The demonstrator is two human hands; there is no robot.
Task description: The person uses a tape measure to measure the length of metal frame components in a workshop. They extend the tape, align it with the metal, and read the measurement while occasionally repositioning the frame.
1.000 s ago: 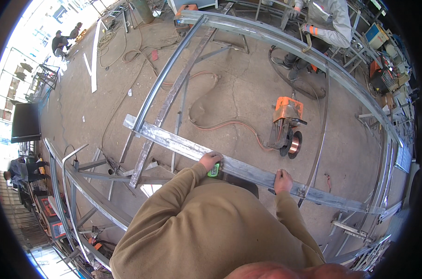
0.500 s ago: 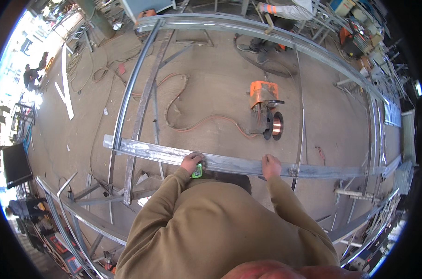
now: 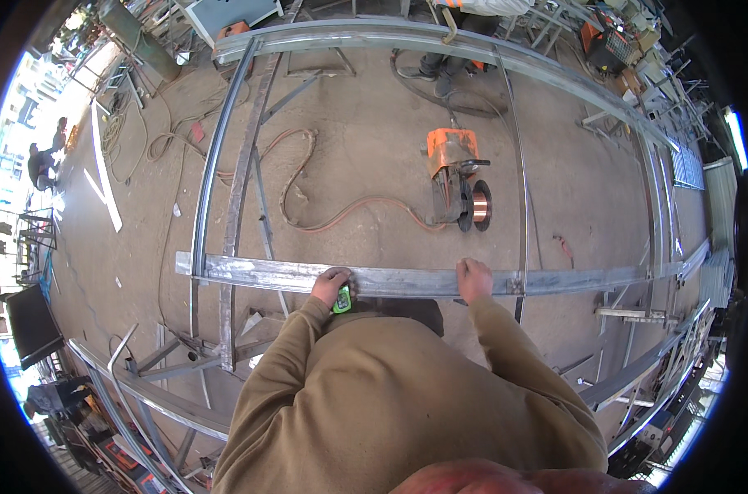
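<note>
A long grey metal beam [image 3: 400, 281] runs across in front of my body, part of a large rectangular frame. My left hand [image 3: 331, 286] is closed at the beam's near edge, left of middle. A tape measure with a bright green case [image 3: 342, 300] is held in it, against the near side of the beam. My right hand [image 3: 475, 280] rests over the same beam farther right, its fingers curled into a fist. Whatever those fingers may hold is hidden. Just right of that hand, a thin crossbar [image 3: 522, 189] meets the beam.
An orange wire feeder [image 3: 454, 155] with a copper wire spool [image 3: 480, 206] stands on the floor inside the frame, a hose [image 3: 349, 216] trailing left. Beyond the far rail [image 3: 349, 33] stands another person [image 3: 444, 66]. Metal racks [image 3: 151, 391] flank me on both sides.
The whole view has shifted slightly, so the frame and wire feeder appear a little farther left and higher. Both hands keep about the same places on the beam.
</note>
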